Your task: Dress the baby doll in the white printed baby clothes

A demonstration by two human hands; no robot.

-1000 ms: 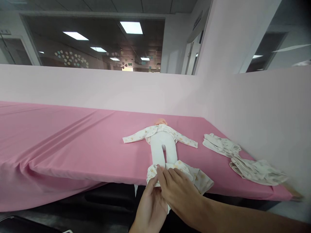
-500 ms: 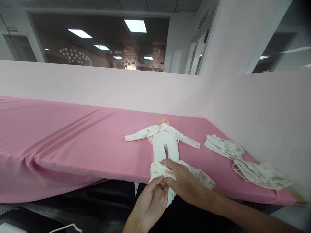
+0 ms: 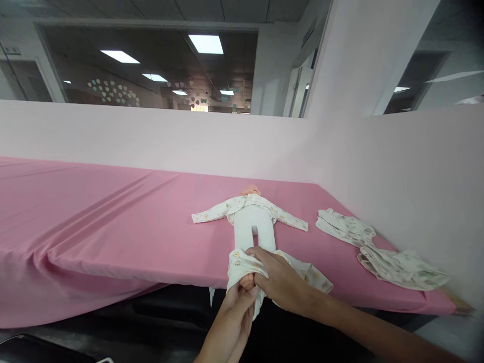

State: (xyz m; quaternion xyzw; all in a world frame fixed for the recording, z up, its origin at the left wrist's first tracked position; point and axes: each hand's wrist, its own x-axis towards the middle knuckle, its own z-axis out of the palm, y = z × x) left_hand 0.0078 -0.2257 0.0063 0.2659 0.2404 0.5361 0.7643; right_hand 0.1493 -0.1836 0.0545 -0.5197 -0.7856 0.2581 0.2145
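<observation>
A baby doll lies on its back on the pink cloth, legs toward me. Its white body wears a long-sleeved patterned top, with both sleeves spread wide. Patterned baby pants are bunched around the doll's lower leg at the bed's front edge, one leg of them trailing to the right. The doll's foot pokes out of the bunched cloth, and my left hand is closed around it from below. Fingers of my right hand grip the gathered pants fabric just above the foot.
Pink cloth covers the bed and hangs over its front edge. Two folded piles of white patterned baby clothes, one farther back and one nearer, lie at the right. A white wall with windows rises behind.
The doll's foot now shows between my hands at the cloth opening. My left hand has turned and closed from a more open palm. My right hand stays on the fabric.
</observation>
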